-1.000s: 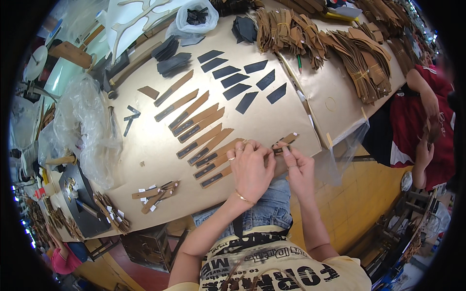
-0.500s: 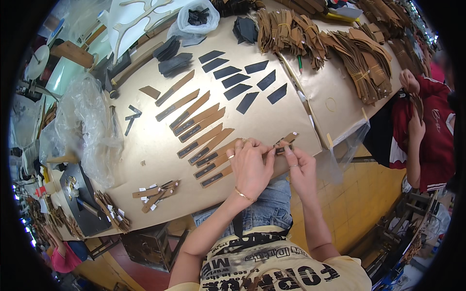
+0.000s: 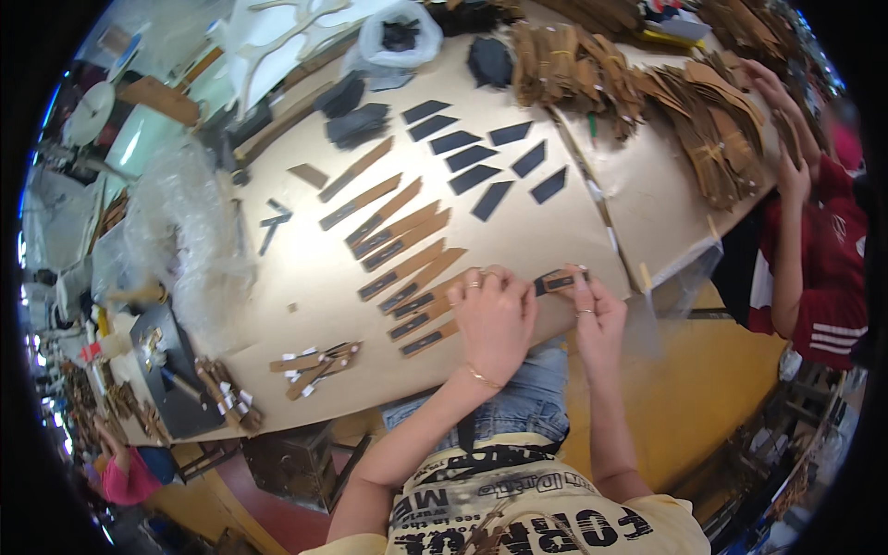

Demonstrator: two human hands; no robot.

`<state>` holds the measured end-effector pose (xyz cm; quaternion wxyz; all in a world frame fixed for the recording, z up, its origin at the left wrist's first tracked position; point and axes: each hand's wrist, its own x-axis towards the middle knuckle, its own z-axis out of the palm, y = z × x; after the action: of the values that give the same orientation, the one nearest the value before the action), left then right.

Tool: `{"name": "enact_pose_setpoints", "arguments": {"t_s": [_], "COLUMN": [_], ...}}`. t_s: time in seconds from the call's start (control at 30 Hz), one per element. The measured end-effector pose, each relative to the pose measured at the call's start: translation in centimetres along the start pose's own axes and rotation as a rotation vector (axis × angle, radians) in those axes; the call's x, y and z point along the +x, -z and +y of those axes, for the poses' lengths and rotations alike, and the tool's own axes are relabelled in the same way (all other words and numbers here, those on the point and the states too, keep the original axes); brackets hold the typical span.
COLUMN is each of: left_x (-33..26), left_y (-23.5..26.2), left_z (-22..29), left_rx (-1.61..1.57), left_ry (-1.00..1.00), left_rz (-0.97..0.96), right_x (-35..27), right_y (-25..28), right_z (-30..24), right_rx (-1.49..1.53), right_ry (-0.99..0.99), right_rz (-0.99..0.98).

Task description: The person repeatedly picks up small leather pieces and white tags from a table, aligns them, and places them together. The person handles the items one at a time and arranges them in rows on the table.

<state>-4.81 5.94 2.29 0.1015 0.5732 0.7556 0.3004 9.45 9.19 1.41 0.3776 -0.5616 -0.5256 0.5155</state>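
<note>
My right hand [image 3: 598, 313] pinches a short brown leather strip [image 3: 567, 280] with a dark rectangular patch, above the table's near edge. Just left of it, my left hand [image 3: 495, 319] hangs with bent fingers over the ends of the nearest laid-out strips; its fingertips are hidden, so what they grip does not show. Several brown leather strips [image 3: 377, 239] with dark patches at their lower ends lie in a slanting row beside it. Beyond them, several black slant-ended pieces [image 3: 470, 157] are spread out.
Bundles of brown leather [image 3: 569, 74] and a bag of black scraps [image 3: 400, 37] stand at the back. Tagged brown pieces [image 3: 314, 363] lie near left, by a black tray [image 3: 171, 370]. Crumpled clear plastic [image 3: 185, 222] covers the left. A co-worker in red [image 3: 805, 250] handles brown pieces at right.
My left hand has drawn away from the strip in my right hand, and its fingers now curl downward. The strip's patch shows more fully. The co-worker has reached toward the bundles. The view has shifted slightly.
</note>
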Motion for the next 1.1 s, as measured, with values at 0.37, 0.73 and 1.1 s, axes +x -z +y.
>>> {"name": "enact_pose_setpoints", "arguments": {"t_s": [0.37, 0.73, 1.1], "left_x": [1.4, 3.6, 3.1], "left_y": [17.4, 27.3, 28.9], "left_z": [-18.7, -47.0, -55.2], "left_rx": [0.146, 0.408, 0.327], "left_ry": [0.069, 0.718, 0.561], "left_rz": [0.596, 0.284, 0.125], "right_x": [-0.5, -1.3, -1.1], "right_y": [-0.4, -0.9, -1.1], "right_z": [1.5, 0.8, 1.4], "right_rx": [-0.081, -0.175, -0.196], "right_ry": [0.161, 0.162, 0.21], "right_rz": [-0.027, 0.014, 0.081]}}
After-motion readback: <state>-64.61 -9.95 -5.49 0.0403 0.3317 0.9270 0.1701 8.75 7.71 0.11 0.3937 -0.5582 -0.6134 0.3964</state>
